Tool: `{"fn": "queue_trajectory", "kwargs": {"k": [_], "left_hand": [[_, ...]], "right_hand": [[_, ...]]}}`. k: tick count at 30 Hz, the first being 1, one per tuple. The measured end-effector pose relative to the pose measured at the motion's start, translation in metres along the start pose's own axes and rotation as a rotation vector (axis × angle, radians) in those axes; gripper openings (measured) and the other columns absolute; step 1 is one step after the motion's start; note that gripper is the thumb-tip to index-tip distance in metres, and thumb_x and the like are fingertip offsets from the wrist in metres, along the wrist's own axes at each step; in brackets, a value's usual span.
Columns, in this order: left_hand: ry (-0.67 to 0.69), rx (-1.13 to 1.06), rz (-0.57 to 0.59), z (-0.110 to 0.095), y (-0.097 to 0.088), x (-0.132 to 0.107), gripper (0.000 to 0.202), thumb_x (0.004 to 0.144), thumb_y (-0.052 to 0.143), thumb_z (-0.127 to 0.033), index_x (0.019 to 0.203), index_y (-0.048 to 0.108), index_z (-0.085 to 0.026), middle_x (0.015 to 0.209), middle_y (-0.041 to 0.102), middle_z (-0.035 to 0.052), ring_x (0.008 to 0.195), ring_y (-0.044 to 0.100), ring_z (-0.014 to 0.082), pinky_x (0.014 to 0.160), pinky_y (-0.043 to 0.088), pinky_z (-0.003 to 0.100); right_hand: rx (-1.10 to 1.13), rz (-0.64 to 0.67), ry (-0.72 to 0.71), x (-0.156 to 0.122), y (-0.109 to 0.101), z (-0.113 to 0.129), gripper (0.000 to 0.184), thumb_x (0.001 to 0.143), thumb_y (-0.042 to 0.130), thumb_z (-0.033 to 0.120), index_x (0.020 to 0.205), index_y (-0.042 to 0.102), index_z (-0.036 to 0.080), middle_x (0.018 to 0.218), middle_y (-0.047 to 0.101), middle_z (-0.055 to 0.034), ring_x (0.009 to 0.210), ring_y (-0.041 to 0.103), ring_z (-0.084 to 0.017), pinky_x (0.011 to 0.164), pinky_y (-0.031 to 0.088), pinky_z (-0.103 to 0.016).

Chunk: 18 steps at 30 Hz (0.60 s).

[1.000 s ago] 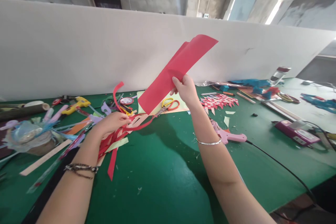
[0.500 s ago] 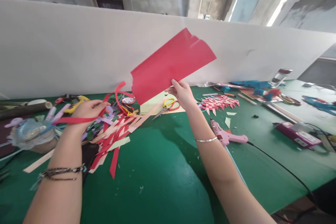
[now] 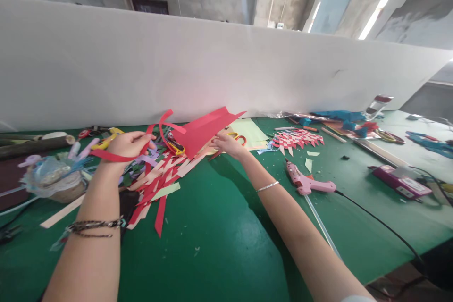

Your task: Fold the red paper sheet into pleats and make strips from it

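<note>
My left hand (image 3: 129, 145) is closed on a red paper strip (image 3: 115, 156), which loops across the wrist. In my right hand (image 3: 228, 144), the fingers pinch the lower edge of a red paper sheet (image 3: 207, 128), tilted and slightly curled over the back of the table. Scissors (image 3: 241, 139) with yellow and orange handles lie behind that hand, their blades partly hidden. Between the hands is a heap of red and pale paper strips (image 3: 163, 174). Pale green paper (image 3: 251, 132) lies just beyond the right hand.
A pink glue gun (image 3: 307, 181) lies right of my right forearm, its cord trailing to the table edge. Behind it is a woven red-and-white paper piece (image 3: 297, 140). A purple device (image 3: 399, 181) sits farther right. A white partition (image 3: 226, 66) stands along the back.
My right hand has brought the red sheet down and to the left, from high before the partition to just above the table. My left hand still holds its strip.
</note>
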State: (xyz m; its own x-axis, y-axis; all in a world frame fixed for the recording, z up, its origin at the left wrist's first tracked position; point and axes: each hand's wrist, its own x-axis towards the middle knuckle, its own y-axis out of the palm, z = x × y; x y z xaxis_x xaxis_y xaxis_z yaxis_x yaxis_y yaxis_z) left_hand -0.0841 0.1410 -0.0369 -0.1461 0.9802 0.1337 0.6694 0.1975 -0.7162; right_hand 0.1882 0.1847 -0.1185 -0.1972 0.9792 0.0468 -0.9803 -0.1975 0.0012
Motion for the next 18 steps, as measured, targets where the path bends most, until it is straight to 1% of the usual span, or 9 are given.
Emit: {"fn": "queue_trajectory", "kwargs": {"k": [2,4,8,10,11,13,16,18], "left_hand": [[0.006,0.011,0.014,0.001,-0.002,0.000,0.029,0.075,0.049,-0.039,0.086,0.064,-0.016,0.076,0.069,0.0015,0.056,0.051,0.0113,0.049,0.039,0.019],[0.014,0.017,0.019,0.002,-0.002,0.000,0.031,0.076,0.048,-0.040,0.089,0.064,-0.016,0.076,0.069,0.0016,0.057,0.051,0.0121,0.050,0.038,0.020],[0.019,0.041,0.018,0.006,-0.003,0.000,0.037,0.075,0.049,-0.046,0.090,0.065,-0.016,0.074,0.070,0.0011,0.056,0.050,0.0135,0.048,0.035,0.021],[0.019,0.048,0.024,0.007,-0.004,-0.001,0.036,0.075,0.050,-0.045,0.088,0.066,-0.016,0.074,0.070,0.0007,0.057,0.051,0.0139,0.050,0.035,0.022],[0.019,0.047,0.028,0.006,-0.005,-0.002,0.035,0.075,0.050,-0.045,0.088,0.066,-0.016,0.075,0.070,0.0004,0.057,0.051,0.0140,0.051,0.035,0.021],[0.022,0.037,0.034,0.005,-0.007,-0.003,0.035,0.075,0.050,-0.044,0.089,0.065,-0.016,0.075,0.070,-0.0002,0.058,0.052,0.0139,0.052,0.035,0.021],[0.025,0.008,0.031,0.004,-0.009,-0.005,0.035,0.076,0.050,-0.042,0.093,0.064,-0.016,0.074,0.070,-0.0005,0.057,0.050,0.0133,0.051,0.034,0.021],[0.026,-0.021,0.032,0.003,-0.009,-0.005,0.035,0.077,0.049,-0.042,0.094,0.063,-0.015,0.073,0.069,-0.0002,0.057,0.050,0.0132,0.051,0.035,0.021]], "right_hand": [[-0.100,-0.014,-0.011,0.003,0.005,-0.008,0.027,0.076,0.055,0.014,0.103,0.054,0.015,0.082,0.064,-0.0012,0.081,0.063,-0.011,0.073,0.050,-0.024],[-0.212,-0.048,-0.031,0.006,0.009,-0.013,0.030,0.076,0.054,0.015,0.106,0.054,0.014,0.086,0.065,-0.0029,0.081,0.062,-0.012,0.072,0.050,-0.024],[-0.444,-0.132,-0.086,0.004,0.018,-0.010,0.030,0.080,0.044,0.012,0.108,0.055,0.012,0.093,0.064,-0.0067,0.080,0.061,-0.013,0.073,0.048,-0.026],[-0.562,-0.144,-0.141,-0.001,0.027,-0.004,0.028,0.081,0.040,0.011,0.102,0.058,0.014,0.097,0.063,-0.0076,0.084,0.059,-0.014,0.079,0.046,-0.028],[-0.620,-0.132,-0.175,-0.003,0.034,-0.001,0.027,0.081,0.039,0.011,0.098,0.060,0.015,0.099,0.063,-0.0072,0.087,0.059,-0.014,0.082,0.045,-0.028],[-0.731,-0.067,-0.244,-0.007,0.050,0.005,0.024,0.081,0.041,0.012,0.092,0.062,0.017,0.100,0.062,-0.0055,0.090,0.057,-0.014,0.085,0.042,-0.026],[-0.888,0.046,-0.300,-0.007,0.079,0.010,0.021,0.081,0.047,0.018,0.096,0.062,0.019,0.103,0.061,-0.0054,0.089,0.057,-0.015,0.080,0.044,-0.025],[-0.983,0.079,-0.301,0.000,0.097,0.012,0.021,0.083,0.048,0.022,0.099,0.061,0.019,0.109,0.059,-0.0079,0.096,0.056,-0.018,0.078,0.045,-0.027]]}}
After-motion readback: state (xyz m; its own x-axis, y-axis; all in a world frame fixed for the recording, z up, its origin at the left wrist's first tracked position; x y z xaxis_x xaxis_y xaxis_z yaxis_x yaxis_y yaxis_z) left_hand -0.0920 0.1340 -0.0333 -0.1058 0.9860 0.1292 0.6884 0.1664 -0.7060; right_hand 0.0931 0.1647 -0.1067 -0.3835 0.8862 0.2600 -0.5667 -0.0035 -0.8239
